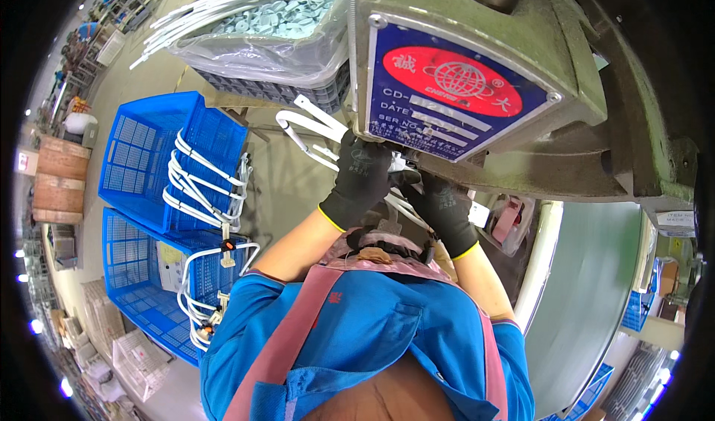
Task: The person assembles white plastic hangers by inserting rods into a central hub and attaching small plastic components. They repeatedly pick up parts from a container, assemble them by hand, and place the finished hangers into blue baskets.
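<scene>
Black-gloved, my left hand (359,179) is closed round a white bent tube (316,123) just under the front of a green-grey machine head (477,19). The tube's curved end sticks out to the left of the hand. My right hand (445,209), in a matching glove, is close beside it on the right with its fingers curled. Those fingertips meet a small pale part between the hands, which I cannot make out. The machine's overhang hides where the tube meets its underside.
Two blue plastic crates (149,142) stand at the left, with white bent tubes (197,179) hung over their edges. Behind, a grey crate (275,86) lined with clear plastic holds many small pale parts and long white tubes. A green surface (585,272) lies at the right.
</scene>
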